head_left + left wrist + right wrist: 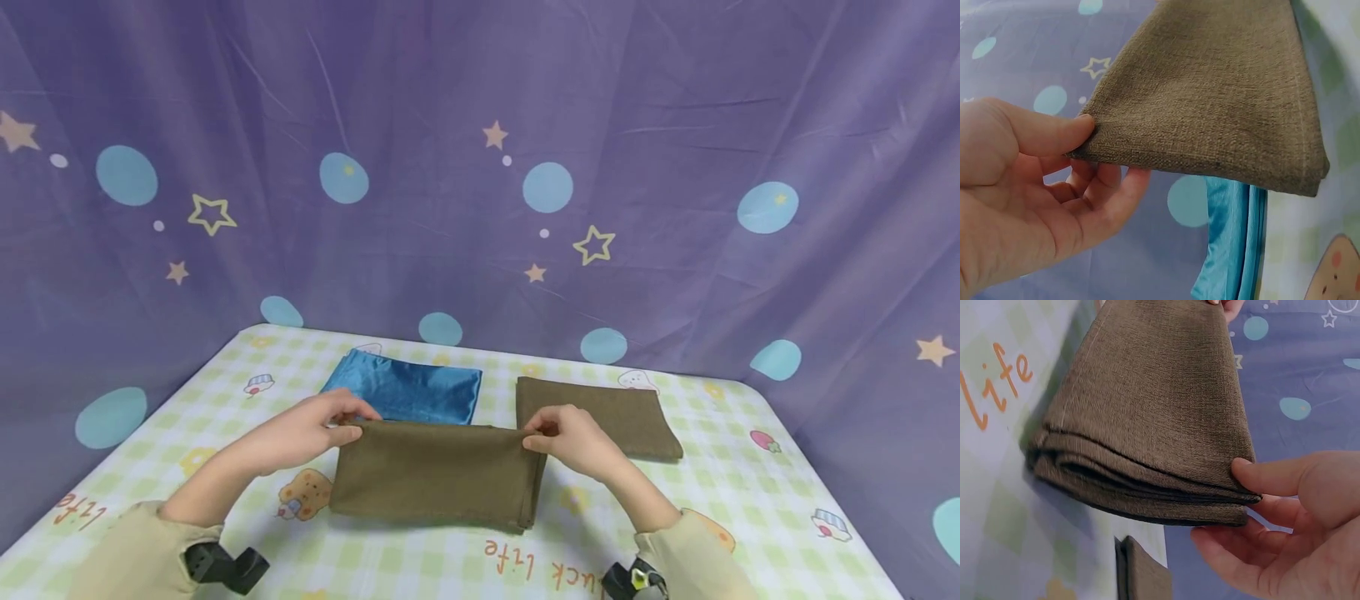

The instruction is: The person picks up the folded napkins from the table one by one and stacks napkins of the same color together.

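A folded brown cloth (438, 475) hangs between both hands, its far edge lifted toward the back. My left hand (318, 425) pinches the upper left corner; in the left wrist view the thumb (1075, 133) lies on top with the fingers beneath. At the opposite corner my right hand (573, 442) pinches the same cloth between thumb and fingers. Several stacked layers show along the cloth's right side (1147, 481) in the right wrist view. Behind the left hand lies a folded shiny blue cloth (412, 387), partly covered by the held one.
A second folded brown cloth (607, 417) lies to the right, behind the right hand. Everything is on a table with a green-and-white checked cover (750, 467). A purple curtain (450, 250) with stars and blue dots hangs behind the table's far edge.
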`<state>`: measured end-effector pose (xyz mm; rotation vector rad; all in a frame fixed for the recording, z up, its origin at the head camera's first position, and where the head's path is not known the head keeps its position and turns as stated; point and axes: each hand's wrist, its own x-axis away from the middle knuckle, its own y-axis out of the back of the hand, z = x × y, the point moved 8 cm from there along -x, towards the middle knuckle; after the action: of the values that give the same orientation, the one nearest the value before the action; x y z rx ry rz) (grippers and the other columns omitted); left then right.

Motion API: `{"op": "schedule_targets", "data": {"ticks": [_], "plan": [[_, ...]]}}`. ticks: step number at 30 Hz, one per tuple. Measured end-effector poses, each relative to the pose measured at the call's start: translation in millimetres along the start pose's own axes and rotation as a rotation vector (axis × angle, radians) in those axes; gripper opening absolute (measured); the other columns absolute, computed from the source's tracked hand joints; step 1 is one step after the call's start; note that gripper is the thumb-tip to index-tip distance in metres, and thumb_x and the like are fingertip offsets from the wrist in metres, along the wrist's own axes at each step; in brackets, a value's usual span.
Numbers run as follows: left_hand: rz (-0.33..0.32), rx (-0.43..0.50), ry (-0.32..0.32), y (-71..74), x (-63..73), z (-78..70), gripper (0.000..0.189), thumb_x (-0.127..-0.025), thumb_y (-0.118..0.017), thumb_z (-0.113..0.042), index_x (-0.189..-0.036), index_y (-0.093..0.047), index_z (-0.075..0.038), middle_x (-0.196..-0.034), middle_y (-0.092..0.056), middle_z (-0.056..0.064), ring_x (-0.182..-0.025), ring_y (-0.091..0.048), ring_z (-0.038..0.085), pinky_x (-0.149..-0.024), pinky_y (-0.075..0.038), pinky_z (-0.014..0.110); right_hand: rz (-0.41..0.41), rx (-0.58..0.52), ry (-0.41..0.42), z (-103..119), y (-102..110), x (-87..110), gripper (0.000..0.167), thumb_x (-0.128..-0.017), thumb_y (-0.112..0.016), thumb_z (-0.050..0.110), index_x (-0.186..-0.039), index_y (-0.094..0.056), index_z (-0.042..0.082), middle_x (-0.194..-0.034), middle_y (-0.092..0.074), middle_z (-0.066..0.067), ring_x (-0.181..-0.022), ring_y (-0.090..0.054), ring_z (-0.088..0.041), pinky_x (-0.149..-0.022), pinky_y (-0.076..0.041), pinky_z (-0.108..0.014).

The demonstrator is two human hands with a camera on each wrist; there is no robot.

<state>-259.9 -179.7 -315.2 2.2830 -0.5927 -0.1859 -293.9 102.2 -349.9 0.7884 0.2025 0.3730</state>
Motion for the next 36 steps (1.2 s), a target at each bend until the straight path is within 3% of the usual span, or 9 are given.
{"op": "schedule_targets", "data": {"ticks": [9, 19, 28, 36], "plan": [[-0.055, -0.027, -0.056, -7.3, -11.7, -16.2, 0.021, -0.092, -0.053, -0.016, -0.111, -0.061, -0.014, -0.099, -0.052, 0.002, -0.088, -0.042, 0.019, -0.071, -0.040, 0.033, -0.043, -0.022, -0.013, -10.6, 23.9, 10.5, 0.009, -0.085, -0.064, 0.024, -0.089, -0.065, 0.016, -0.084, -0.062, 0.002, -0.077, -0.058, -0.012, -0.062, -0.047, -0.028], [-0.052, -0.026, -0.076, -22.5, -29.0, -23.2, 0.022, -0.092, -0.053, -0.015, -0.112, -0.061, -0.010, -0.096, -0.053, 0.001, -0.086, -0.044, 0.017, -0.072, -0.040, 0.033, -0.111, -0.040, -0.039, -24.0, 47.1, 21.6, 0.013, -0.085, -0.063, 0.025, -0.094, -0.065, 0.016, -0.089, -0.061, -0.001, -0.078, -0.057, -0.015, -0.062, -0.049, -0.031], [-0.090, 0.066, -0.045, -35.4, -45.5, -23.9, 0.020, -0.092, -0.053, -0.013, -0.110, -0.062, -0.013, -0.092, -0.051, 0.002, -0.085, -0.043, 0.020, -0.069, -0.040, 0.032, -0.198, 0.045, -0.013, -27.0, 66.5, 22.7, 0.014, -0.088, -0.060, 0.016, -0.100, -0.065, 0.011, -0.091, -0.065, -0.002, -0.079, -0.056, -0.014, -0.068, -0.045, -0.031], [-0.127, 0.181, -0.044, -52.9, -67.7, -21.8, 0.021, -0.092, -0.052, -0.008, -0.110, -0.062, -0.007, -0.094, -0.048, 0.007, -0.077, -0.047, 0.018, -0.065, -0.047, 0.030, -0.282, 0.117, -0.035, -30.5, 88.0, 26.3, 0.013, -0.087, -0.062, 0.016, -0.099, -0.064, 0.012, -0.090, -0.065, -0.003, -0.078, -0.058, -0.015, -0.068, -0.045, -0.032]]}}
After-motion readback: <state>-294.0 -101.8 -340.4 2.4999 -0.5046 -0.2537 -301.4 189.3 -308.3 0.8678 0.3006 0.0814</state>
